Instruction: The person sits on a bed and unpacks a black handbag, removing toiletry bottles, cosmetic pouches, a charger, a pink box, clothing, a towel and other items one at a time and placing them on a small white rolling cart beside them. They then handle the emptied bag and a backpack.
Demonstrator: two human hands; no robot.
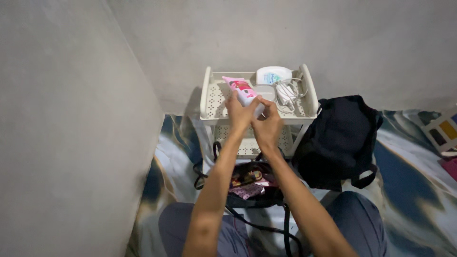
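both held out over the top shelf of one white perforated rack against the far wall. left hand wrapped around the near end of one pink tube, fingers closed on it. right hand pressed against the same end, fingers curled on the tube's cap. tube slanting away to the far left, above the top shelf. one white bottle lying at the shelf's far edge, one white charger with coiled cable just right of the hands. one open black handbag near, below the arms; one black backpack to the right of the rack.
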